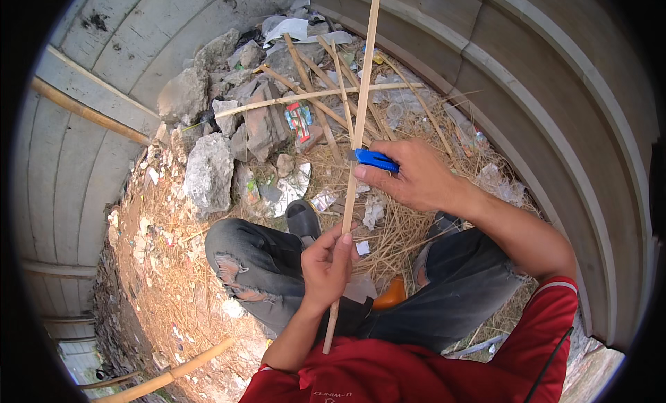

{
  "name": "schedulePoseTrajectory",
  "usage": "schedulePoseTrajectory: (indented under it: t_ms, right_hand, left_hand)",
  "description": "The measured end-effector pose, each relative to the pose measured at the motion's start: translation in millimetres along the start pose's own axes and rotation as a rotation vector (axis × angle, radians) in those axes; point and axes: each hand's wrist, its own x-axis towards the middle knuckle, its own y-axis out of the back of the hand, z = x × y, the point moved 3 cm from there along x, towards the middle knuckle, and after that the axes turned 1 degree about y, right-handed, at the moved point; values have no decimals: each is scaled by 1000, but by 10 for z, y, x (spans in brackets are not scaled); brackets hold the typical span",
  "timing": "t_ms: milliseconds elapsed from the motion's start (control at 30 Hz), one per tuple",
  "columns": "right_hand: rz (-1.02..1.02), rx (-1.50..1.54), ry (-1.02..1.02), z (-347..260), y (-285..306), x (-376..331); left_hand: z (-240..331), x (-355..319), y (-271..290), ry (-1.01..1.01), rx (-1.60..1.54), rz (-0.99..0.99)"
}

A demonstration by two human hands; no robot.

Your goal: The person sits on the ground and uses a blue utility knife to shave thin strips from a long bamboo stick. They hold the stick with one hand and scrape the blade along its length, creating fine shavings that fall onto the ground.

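Observation:
A long, pale bamboo strip point(365, 84) runs upright through the middle of the head view, from the top edge down to my lap. My left hand point(327, 267) is closed round its lower part, thumb lying along the strip. In my right hand point(423, 175) is a blue utility knife point(375, 159), gripped between thumb and fingers. Its short grey blade meets the strip above my left hand. Part of the knife handle is hidden in my palm.
Broken concrete lumps point(209, 172) and several bamboo pieces point(305, 96) lie ahead of my bent knees. Straw point(399, 226) and litter cover the ground. An orange object point(390, 294) sits between my legs. A curved-looking wall point(548, 77) stands close on my right, another wall point(125, 49) on the left.

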Motion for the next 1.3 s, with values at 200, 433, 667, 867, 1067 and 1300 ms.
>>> schedulePoseTrajectory:
  t_ms: [200, 433, 667, 867, 1067, 1300]
  right_hand:
    - [-173, -184, 21, -133, -397, -254]
    - [78, -224, -137, 280, -206, 130]
    - [-128, -211, -3, 100, -319, -70]
    - [-174, -217, 79, 47, -627, -219]
    - [221, -335, -172, 760, 75, 371]
    - [499, 101, -433, 1945, 973, 263]
  left_hand:
    - [32, 137, 56, -27, -30, 56]
    - [-168, -118, 69, -33, 115, 51]
    - [-255, -125, 149, -1, -69, 58]
    - [-135, 1, 208, 9, -2, 92]
    - [-281, -293, 252, 82, 28, 23]
    - [-521, -648, 476, 25, 82, -107]
